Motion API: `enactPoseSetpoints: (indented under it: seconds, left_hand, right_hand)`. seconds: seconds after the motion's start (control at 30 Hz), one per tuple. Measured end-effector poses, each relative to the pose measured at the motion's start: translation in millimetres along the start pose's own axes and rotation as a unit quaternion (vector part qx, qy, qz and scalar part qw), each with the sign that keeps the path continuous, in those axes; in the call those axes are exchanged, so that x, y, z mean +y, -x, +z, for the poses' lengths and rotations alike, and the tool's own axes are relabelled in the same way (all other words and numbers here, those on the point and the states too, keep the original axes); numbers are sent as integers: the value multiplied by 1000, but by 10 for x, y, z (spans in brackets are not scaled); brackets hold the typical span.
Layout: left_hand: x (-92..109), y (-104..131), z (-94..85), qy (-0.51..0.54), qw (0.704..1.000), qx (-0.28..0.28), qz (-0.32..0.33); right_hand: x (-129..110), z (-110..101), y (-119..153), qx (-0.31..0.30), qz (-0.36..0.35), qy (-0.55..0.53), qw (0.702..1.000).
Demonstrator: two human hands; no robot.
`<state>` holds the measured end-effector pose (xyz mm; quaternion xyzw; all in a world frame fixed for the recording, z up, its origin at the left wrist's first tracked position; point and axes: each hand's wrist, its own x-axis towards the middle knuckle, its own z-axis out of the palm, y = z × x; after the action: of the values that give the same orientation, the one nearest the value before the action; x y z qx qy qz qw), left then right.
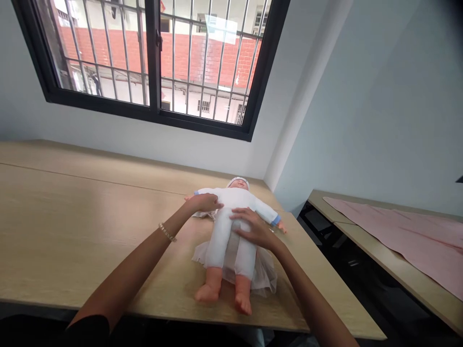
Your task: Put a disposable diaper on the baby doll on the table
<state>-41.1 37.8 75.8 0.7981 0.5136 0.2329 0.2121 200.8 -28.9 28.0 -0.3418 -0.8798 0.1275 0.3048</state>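
Forearms [318, 299], doll [237, 197] partly behind hands [255, 229]

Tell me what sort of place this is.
Perhaps a workroom or classroom: a baby doll lies on a wooden table, a second table bears pink cloth, and there's a barred window.

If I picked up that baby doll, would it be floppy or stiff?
The doll has smooth feet that look moulded, so they're probably stiff. Its white outfit looks soft, so it may squish. With arms spread wide, the doll likely won't roll.
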Motion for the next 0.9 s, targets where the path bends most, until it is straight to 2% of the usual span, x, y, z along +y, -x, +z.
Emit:
enactPoseSetpoints:
  seconds: [0.1, 0.13, 0.17, 0.23, 0.33, 0.43, 0.57, 0.67, 0.77, 0.9]
  left_hand:
    - [233, 347, 174, 50, 998, -2, -28]
    - [273, 488, 274, 51, 999, 3, -13]
    - [294, 628, 384, 42, 999, 7, 10]
    - [294, 866, 598, 46, 999, 12, 6]
    - [262, 1030, 779, 55, 998, -6, -9]
    - [241, 982, 734, 86, 995, -37, -14]
    - [201, 854, 522, 122, 989, -81, 33]
    - [165, 829, 402, 135, 984, -112, 24]
    - [136, 834, 346, 137, 981, -136, 4]
    - [105, 830, 334, 134, 980, -147, 8]
  right_hand:
    - [-203, -28, 216, -62, -7, -11, 998]
    - [-280, -31, 283, -76, -12, -1, 997]
    - [-350, -32, 340, -85, -18, 18, 996]
    - [-449, -35, 415, -98, -25, 75, 992]
    - [-478, -63, 439, -120, -25, 139, 983]
    - [-412, -136, 435, -128, -15, 169, 977]
    - [-293, -267, 517, -132, -11, 216, 967]
    - [-229, -321, 631, -152, -31, 274, 949]
    - [-197, -305, 728, -164, -64, 330, 928]
    - [-176, -231, 779, -162, -91, 370, 910]
